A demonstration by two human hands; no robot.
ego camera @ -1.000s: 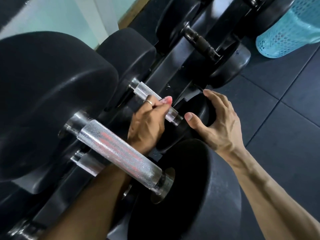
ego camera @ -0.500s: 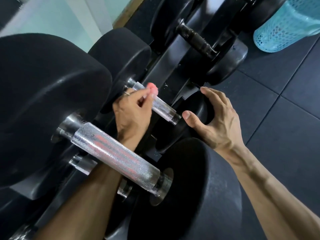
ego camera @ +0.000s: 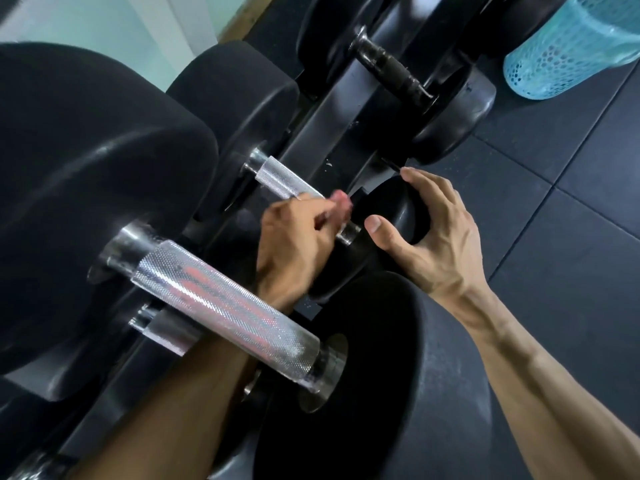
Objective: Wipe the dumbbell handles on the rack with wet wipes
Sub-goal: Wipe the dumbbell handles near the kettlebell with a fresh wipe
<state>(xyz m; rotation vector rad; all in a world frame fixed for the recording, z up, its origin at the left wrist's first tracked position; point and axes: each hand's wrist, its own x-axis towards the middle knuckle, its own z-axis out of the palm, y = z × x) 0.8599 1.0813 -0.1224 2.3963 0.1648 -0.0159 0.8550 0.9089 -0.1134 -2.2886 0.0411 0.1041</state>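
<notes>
L hand fingers are clamping pink wipe round chrome dumbbell handle, near end. R hand fingers are gripping black weight head beside handle.

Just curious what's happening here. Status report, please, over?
Left hand grips the middle dumbbell handle near its right end. Right hand holds that dumbbell's black weight. Big front handle crosses over the left forearm.

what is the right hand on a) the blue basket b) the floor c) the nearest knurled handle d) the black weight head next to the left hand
d: the right hand curves over the black weight head, while the left hand wraps the handle beside it
</notes>
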